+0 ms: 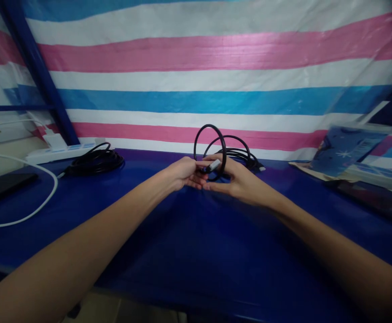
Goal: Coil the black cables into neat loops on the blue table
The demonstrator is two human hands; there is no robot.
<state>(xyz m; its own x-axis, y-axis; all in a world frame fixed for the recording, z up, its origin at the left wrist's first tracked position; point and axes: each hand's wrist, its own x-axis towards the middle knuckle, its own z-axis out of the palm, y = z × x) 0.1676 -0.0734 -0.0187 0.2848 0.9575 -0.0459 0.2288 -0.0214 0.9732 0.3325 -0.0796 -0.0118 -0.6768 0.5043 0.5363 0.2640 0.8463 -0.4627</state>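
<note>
Black cable [224,150] between our hands, well right of the white power strip [56,154].
Silver plug [214,165] tilts up, away from the strip. Our left hand [185,174] is nearer, seemingly pinching just behind it; right hand [245,179] curves part-open around the cable, can't tell if gripping.

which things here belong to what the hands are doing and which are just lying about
Seemingly in use: left hand, right hand, looped black cable, pale connector.

Lying about: coiled black cable on the left, white power strip, white cord, flat black object, blue packet.
</note>
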